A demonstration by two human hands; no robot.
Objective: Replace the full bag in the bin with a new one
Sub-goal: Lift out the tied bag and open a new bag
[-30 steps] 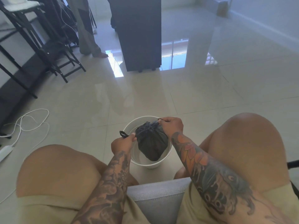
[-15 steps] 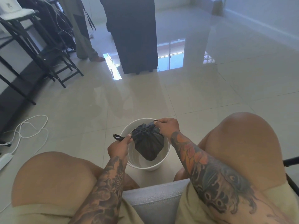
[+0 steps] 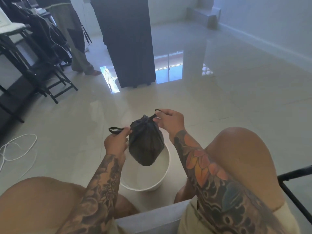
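Half a second ago you had the black bag (image 3: pixel 146 142) sunk in the white bin (image 3: pixel 164 174), its cinched top about level with the rim. Now you have lifted it: most of the bag hangs above the rim, and only its rounded bottom seems to dip into the bin's mouth, though from this angle you cannot be sure it has cleared the rim. The bag hangs upright, long axis vertical, gathered neck pointing up and slightly away from you, bulge pointing down. Your left hand (image 3: pixel 116 144) pinches one drawstring loop (image 3: pixel 116 130), pulled out to the left of the neck. Your right hand (image 3: pixel 170 123) pinches the other loop (image 3: pixel 156 113) on the far right side of the neck. Both hands are clenched on the strings, well apart from each other with the neck between them. The bin stands on the tiled floor (image 3: pixel 219 102) between your knees.
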